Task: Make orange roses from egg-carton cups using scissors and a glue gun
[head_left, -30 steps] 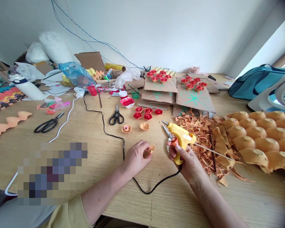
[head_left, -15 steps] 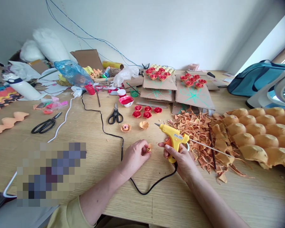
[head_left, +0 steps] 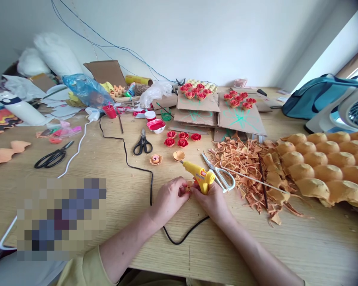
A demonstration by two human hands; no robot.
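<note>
My right hand (head_left: 210, 200) is closed round a yellow glue gun (head_left: 199, 175), its nozzle pointing up and left toward a small orange paper cup (head_left: 179, 155). My left hand (head_left: 170, 197) pinches a small orange paper flower piece (head_left: 187, 186) close beside the gun. The two hands touch over the wooden table (head_left: 107, 174). White-handled scissors (head_left: 219, 172) lie just right of the gun. The gun's black cord (head_left: 150, 182) runs under my wrists.
Red paper roses (head_left: 181, 139) and a red paint bowl (head_left: 156, 125) sit behind. Black scissors (head_left: 142, 143) lie centre, another black pair (head_left: 52, 158) at left. Orange scraps (head_left: 244, 163) and egg trays (head_left: 322, 167) fill the right. Cardboard sheets (head_left: 241, 119) hold more roses.
My right hand has carried the glue gun left and down until it meets the left hand. The white-handled scissors now lie on the table, out of my right hand.
</note>
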